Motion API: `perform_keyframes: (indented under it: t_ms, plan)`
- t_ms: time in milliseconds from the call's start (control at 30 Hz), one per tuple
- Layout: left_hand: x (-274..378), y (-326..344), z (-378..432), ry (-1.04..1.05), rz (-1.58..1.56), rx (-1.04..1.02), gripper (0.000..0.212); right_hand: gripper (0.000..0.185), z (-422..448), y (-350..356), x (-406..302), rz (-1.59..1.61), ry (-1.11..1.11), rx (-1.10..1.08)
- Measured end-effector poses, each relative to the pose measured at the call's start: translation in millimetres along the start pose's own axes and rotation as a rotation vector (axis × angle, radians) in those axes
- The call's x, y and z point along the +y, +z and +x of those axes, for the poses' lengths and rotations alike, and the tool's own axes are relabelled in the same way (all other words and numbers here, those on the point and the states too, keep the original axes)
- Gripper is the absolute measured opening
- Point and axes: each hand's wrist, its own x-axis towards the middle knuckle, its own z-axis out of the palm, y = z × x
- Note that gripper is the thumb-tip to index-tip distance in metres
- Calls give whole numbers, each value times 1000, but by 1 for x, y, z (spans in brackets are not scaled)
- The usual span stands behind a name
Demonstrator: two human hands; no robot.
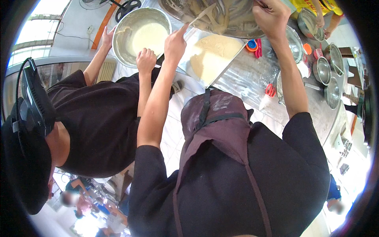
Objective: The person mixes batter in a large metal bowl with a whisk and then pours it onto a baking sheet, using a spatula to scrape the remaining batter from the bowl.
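My left hand grips a pale spatula, with its index finger laid along the handle. The blade reaches into a large metal mixing bowl, whose inside is smeared with pale batter. My right hand is closed on the right side of this bowl, and the top of the frame cuts off part of it. Below the bowl lies a rectangular baking tray. Pale batter covers much of the tray, thicker and ridged near the bowl.
On my left, a co-worker holds a metal bowl of batter. To the right on the metal table lie red-handled scissors, a blue-and-orange ring-shaped item and several metal bowls. Another person's hands work at a bowl beyond.
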Motion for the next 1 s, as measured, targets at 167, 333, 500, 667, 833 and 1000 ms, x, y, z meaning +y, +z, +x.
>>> perform_keyframes:
  t_ms: [167,333,500,667,833,1000]
  plan:
    - [-9,21,-8,14,64,-183,61,15,5,2,-11,-14,-82,-15]
    - [-10,19,-57,163,3,-222,66,18,-8,2,6,-73,-160,-15]
    - [-11,8,-73,174,148,-112,70,19,-25,0,12,-121,-181,-94]
    - [-10,4,-24,74,259,34,64,20,-26,3,13,-167,-177,-124]
    - [-8,3,-1,-182,342,130,60,18,-18,1,5,-80,-146,-58]
    - [11,13,-14,-308,187,30,48,18,-11,-3,-6,-116,-174,-22]
